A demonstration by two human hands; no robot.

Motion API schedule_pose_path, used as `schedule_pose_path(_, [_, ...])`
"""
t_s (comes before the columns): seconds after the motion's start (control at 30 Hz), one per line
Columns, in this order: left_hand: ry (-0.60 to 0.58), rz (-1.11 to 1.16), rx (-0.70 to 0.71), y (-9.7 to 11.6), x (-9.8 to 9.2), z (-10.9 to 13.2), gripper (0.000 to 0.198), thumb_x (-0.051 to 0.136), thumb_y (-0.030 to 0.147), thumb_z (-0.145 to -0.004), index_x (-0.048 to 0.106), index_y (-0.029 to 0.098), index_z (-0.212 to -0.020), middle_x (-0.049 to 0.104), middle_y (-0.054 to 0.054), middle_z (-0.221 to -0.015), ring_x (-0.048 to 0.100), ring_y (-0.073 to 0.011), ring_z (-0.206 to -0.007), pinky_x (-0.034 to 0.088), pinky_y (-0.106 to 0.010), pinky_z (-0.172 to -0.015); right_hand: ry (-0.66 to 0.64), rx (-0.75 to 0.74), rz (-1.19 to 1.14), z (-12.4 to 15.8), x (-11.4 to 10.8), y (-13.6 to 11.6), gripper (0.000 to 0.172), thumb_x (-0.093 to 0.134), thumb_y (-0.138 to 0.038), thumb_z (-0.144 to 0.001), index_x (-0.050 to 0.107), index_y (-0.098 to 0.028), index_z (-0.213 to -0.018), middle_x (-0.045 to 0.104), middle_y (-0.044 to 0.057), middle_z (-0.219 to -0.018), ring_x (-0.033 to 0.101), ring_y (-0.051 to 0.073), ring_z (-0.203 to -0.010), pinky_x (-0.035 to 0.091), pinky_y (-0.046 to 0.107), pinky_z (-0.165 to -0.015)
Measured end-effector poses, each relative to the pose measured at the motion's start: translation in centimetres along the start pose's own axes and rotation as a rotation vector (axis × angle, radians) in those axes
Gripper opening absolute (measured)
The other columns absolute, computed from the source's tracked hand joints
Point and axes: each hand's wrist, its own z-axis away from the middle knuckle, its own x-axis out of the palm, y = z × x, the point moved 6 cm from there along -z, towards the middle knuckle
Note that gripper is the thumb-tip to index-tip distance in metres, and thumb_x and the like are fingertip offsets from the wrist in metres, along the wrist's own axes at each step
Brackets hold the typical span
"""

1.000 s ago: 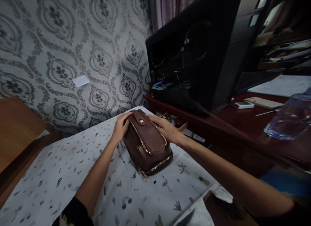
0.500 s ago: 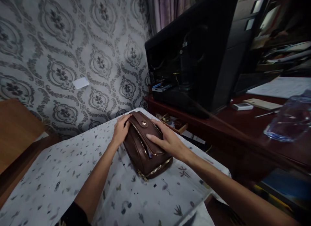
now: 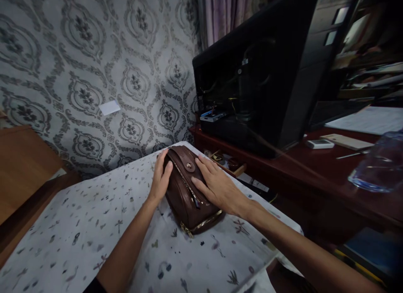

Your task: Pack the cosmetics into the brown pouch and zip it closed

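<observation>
A dark brown leather bag (image 3: 185, 200) lies on the patterned white tablecloth (image 3: 126, 251). It has gold zippers and a flap with a round metal stud. Near its front end the top zipper stands slightly apart, and what is inside is too dark to make out. My left hand (image 3: 160, 177) rests against the bag's left upper edge, thumb apart from the stretched fingers. Flat across the right side of the bag lies my right hand (image 3: 218, 188), its fingers extended and the thumb spread by the zipper. Neither hand is wrapped round anything.
A black computer case (image 3: 248, 95) stands on the dark red desk (image 3: 315, 167) to the right. Beside it are a small white device (image 3: 319, 144), papers (image 3: 368, 119) and a clear plastic container (image 3: 378, 167). An open drawer (image 3: 234, 169) sits behind the bag. Brown wooden furniture (image 3: 28, 171) is at left.
My left hand's fingers have straightened and its thumb now rests on the bag's top. My right hand has flattened onto the bag. The bag stays in about the same place.
</observation>
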Motion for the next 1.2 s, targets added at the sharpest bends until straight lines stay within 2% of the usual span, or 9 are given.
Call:
schedule_pose_path(0.27, [0.045, -0.063, 0.037, 0.3, 0.3, 0.3, 0.042, 0.05, 0.047, -0.097, 0.054, 0.026, -0.134, 0.045, -0.008, -0.153, 0.032, -0.024, -0.148, 0.022, -0.047, -0.125, -0.063, -0.006, 0.048, -0.5, -0.5, -1.1, 0.068, 0.035, -0.048, -0.1, 0.037, -0.005, -0.152, 0.039, 0.023, -0.155, 0.038, 0.036, -0.143, 0.041, 0.055, -0.112])
schedule_pose_path(0.4, [0.048, -0.064, 0.029, 0.5, 0.2, 0.4, 0.039, 0.05, 0.047, -0.097, 0.057, 0.025, -0.129, 0.047, -0.008, -0.15, 0.034, -0.0241, -0.147, 0.023, -0.046, -0.124, -0.094, 0.052, 0.07, -1.0, -0.7, -2.3, 0.092, 0.043, -0.072, -0.091, 0.033, -0.007, -0.155, 0.035, 0.027, -0.156, 0.035, 0.042, -0.144, 0.039, 0.06, -0.11])
schedule_pose_path(0.5, [0.056, -0.038, 0.018, 0.1, -0.2, -0.2, 0.04, 0.049, 0.047, -0.097, 0.056, 0.025, -0.129, 0.05, -0.008, -0.148, 0.038, -0.0223, -0.144, 0.024, -0.042, -0.123, -0.129, 0.086, 0.081, -1.1, -0.5, -2.6, 0.1, 0.047, -0.077, -0.087, 0.031, -0.006, -0.156, 0.031, 0.028, -0.159, 0.031, 0.044, -0.145, 0.035, 0.06, -0.112])
schedule_pose_path(0.6, [0.13, -0.006, -0.184, -2.8, -1.4, -1.6, 0.04, 0.044, 0.047, -0.098, 0.053, 0.024, -0.129, 0.052, -0.007, -0.146, 0.042, -0.0202, -0.14, 0.028, -0.037, -0.121, -0.105, 0.078, 0.087, -1.1, -0.4, -2.5, 0.1, 0.045, -0.078, -0.086, 0.033, -0.007, -0.156, 0.032, 0.028, -0.158, 0.031, 0.045, -0.145, 0.037, 0.062, -0.11])
schedule_pose_path(0.7, [0.157, -0.013, -0.438, -6.8, -2.5, -3.3, 0.043, 0.035, 0.052, -0.099, 0.056, 0.021, -0.12, 0.059, -0.011, -0.137, 0.048, -0.0243, -0.134, 0.037, -0.041, -0.113, -0.079, 0.059, 0.089, -1.1, -0.3, -2.4, 0.098, 0.043, -0.079, -0.086, 0.037, -0.008, -0.154, 0.035, 0.028, -0.156, 0.032, 0.044, -0.145, 0.039, 0.062, -0.108])
schedule_pose_path(0.8, [0.021, 0.02, -0.678, -10.5, -2.7, -4.4, 0.054, 0.035, 0.064, -0.094, 0.062, 0.018, -0.1, 0.07, -0.014, -0.109, 0.064, -0.0281, -0.107, 0.052, -0.043, -0.09, -0.088, 0.071, 0.093, -1.1, -0.2, -2.3, 0.098, 0.044, -0.078, -0.087, 0.038, -0.007, -0.153, 0.035, 0.027, -0.156, 0.033, 0.044, -0.145, 0.038, 0.06, -0.109])
schedule_pose_path(0.87, [-0.081, 0.05, -0.801, -12.1, -2.6, -4.9, 0.059, 0.037, 0.071, -0.09, 0.063, 0.018, -0.092, 0.072, -0.012, -0.095, 0.067, -0.026, -0.089, 0.055, -0.04, -0.076, -0.076, 0.076, 0.09, -1.1, -0.1, -2.2, 0.098, 0.046, -0.078, -0.086, 0.038, -0.007, -0.153, 0.037, 0.027, -0.156, 0.034, 0.044, -0.144, 0.039, 0.06, -0.109])
schedule_pose_path(1.0, [-0.185, 0.071, -0.919, -13.4, -2.4, -6.0, 0.058, 0.044, 0.074, -0.087, 0.064, 0.019, -0.092, 0.071, -0.007, -0.093, 0.066, -0.0211, -0.081, 0.054, -0.035, -0.07, -0.038, 0.061, 0.077, -1.1, 0.0, -2.1, 0.096, 0.046, -0.079, -0.085, 0.04, -0.01, -0.152, 0.041, 0.025, -0.153, 0.037, 0.044, -0.141, 0.04, 0.061, -0.106])
schedule_pose_path(1.2, [-0.245, 0.0, -0.994, -14.1, -1.8, -8.0, 0.037, 0.058, 0.044, -0.096, 0.06, 0.016, -0.12, 0.064, -0.009, -0.118, 0.065, -0.02, -0.099, 0.056, -0.041, -0.086, -0.045, 0.066, 0.087, -1.1, 0.0, -2.0, 0.095, 0.046, -0.078, -0.085, 0.041, -0.01, -0.152, 0.041, 0.024, -0.154, 0.039, 0.043, -0.14, 0.04, 0.059, -0.107])
